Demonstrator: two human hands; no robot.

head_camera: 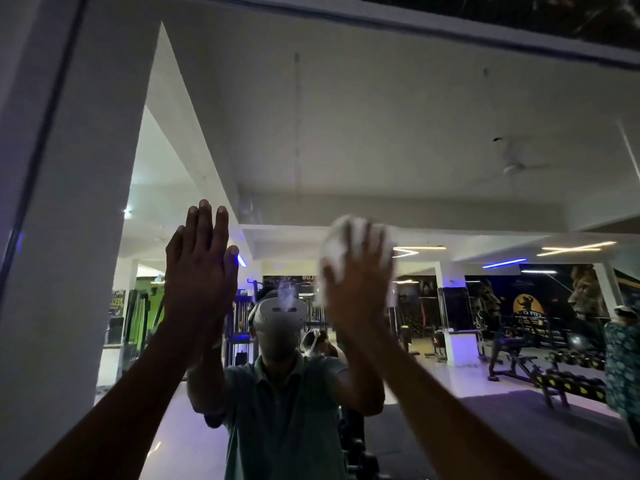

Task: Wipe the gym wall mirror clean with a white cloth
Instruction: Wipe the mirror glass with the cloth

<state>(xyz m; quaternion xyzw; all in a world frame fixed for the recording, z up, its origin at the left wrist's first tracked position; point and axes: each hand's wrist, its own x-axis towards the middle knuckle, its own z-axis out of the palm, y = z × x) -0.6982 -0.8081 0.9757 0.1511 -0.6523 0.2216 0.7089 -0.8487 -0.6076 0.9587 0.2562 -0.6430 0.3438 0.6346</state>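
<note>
Glossy, smooth glass of wall mirror [381,116], marked by faint smudges and a thin streak running down. Soft white cloth [360,244], bunched and matt, blurred, under spread fingers of right hand [356,289]. Matt white painted frame [415,26] along mirror's top edge. Matt cotton-like polo shirt [277,410] in reflection.

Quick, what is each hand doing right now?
Left hand: open, straight fingers up against the large gym wall mirror, holding nothing.
Right hand: pressing the crumpled white cloth on the mirror; fingers blurred.
</note>
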